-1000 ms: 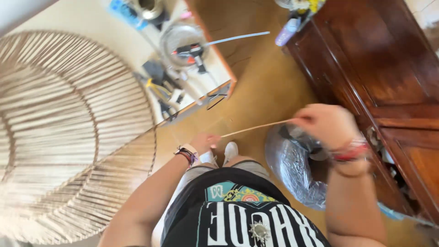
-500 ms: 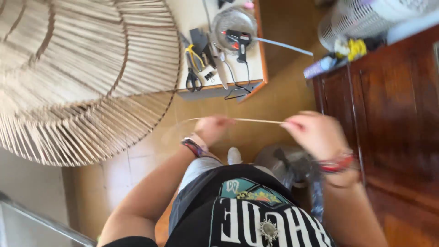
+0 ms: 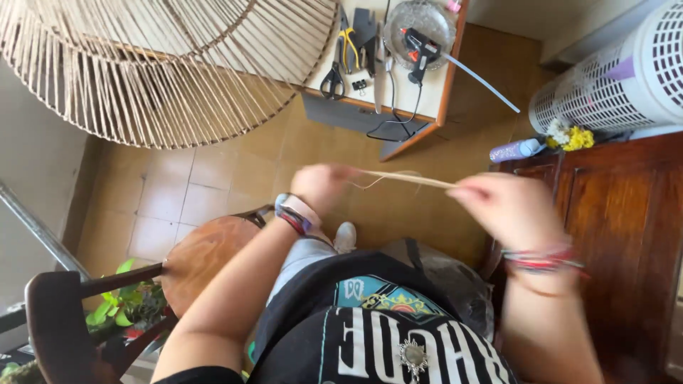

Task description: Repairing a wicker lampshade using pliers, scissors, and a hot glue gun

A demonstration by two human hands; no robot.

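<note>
Seen from above, a person holds a thin pale reed strip (image 3: 409, 178) stretched level between both hands, above a tiled floor (image 3: 192, 192). The left hand (image 3: 321, 186) grips one end in closed fingers; the right hand (image 3: 506, 210), blurred, pinches the other end. Ahead stands a desk (image 3: 427, 99) with scissors (image 3: 332, 80), pliers (image 3: 348, 48) and a glue gun (image 3: 420, 48). A large woven frame (image 3: 156, 64) hangs at the left.
</note>
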